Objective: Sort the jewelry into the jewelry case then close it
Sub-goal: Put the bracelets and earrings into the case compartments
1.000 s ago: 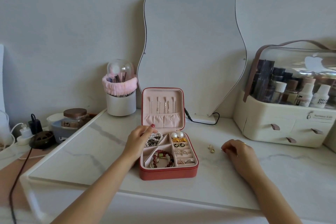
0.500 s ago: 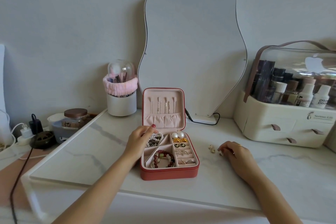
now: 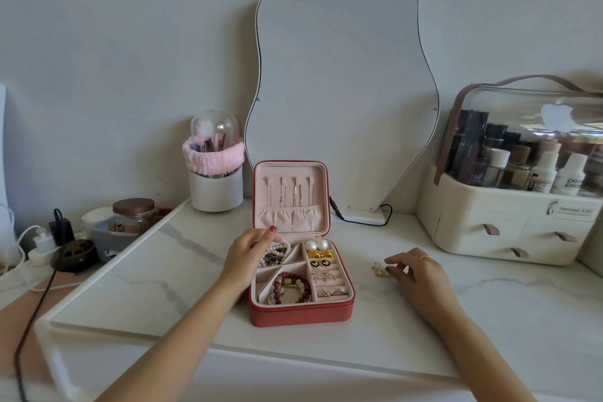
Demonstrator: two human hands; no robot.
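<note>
This is a dressing table in a home, likely a bedroom corner. A wavy-edged mirror [image 3: 342, 81] leans on the plain wall, its cord [image 3: 365, 220] trailing over a white marble-look top [image 3: 169, 274]. Left of the mirror stands a brush holder [image 3: 216, 173] with a clear dome and a pink headband round it. On the right sits a cream cosmetics organiser [image 3: 509, 215] with drawers and a clear lid, full of bottles. At the far left, a jar [image 3: 133, 215], chargers [image 3: 60, 232] and a power strip [image 3: 36, 256] crowd a lower shelf.
</note>
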